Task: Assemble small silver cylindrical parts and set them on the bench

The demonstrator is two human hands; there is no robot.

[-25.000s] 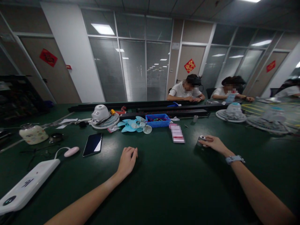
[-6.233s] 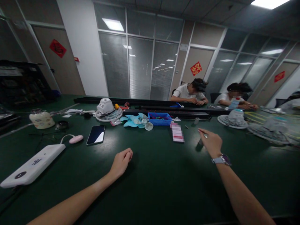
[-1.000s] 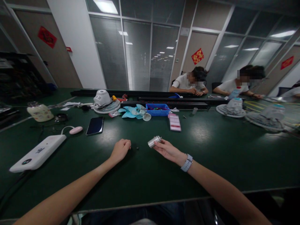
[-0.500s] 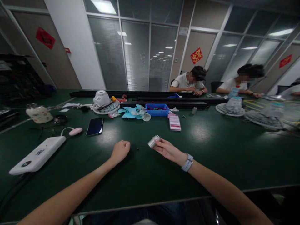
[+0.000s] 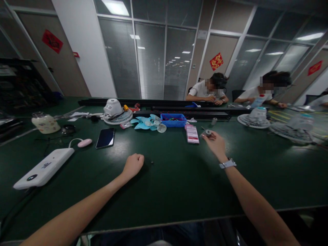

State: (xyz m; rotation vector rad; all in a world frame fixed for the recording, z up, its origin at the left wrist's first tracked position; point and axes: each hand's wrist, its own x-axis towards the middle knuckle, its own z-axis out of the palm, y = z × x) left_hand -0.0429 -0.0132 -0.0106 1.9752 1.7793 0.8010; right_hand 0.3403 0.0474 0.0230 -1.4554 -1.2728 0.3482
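Note:
My left hand (image 5: 133,164) rests on the green table in a closed fist; what it holds, if anything, is hidden. A tiny dark metal piece (image 5: 152,162) lies on the table just right of that fist. My right hand (image 5: 216,145), with a watch at the wrist, is closed around a small silver metal cylinder (image 5: 207,132), whose round end shows between the fingers. Beyond it stands another small grey cylinder (image 5: 214,121). A pink-and-white card or packet (image 5: 192,134) lies just left of the right hand.
Behind my hands are a blue tray (image 5: 173,116) of small parts, blue fan blades (image 5: 140,123) and a white fan (image 5: 112,107). At left lie a phone (image 5: 105,138), a white power bank-like box (image 5: 46,168) and a jar (image 5: 44,123). Other people sit across the table near more fans (image 5: 257,118).
My right hand has moved right and away from me with the metal cylinder, which has turned so its end shows. My left fist stays in place.

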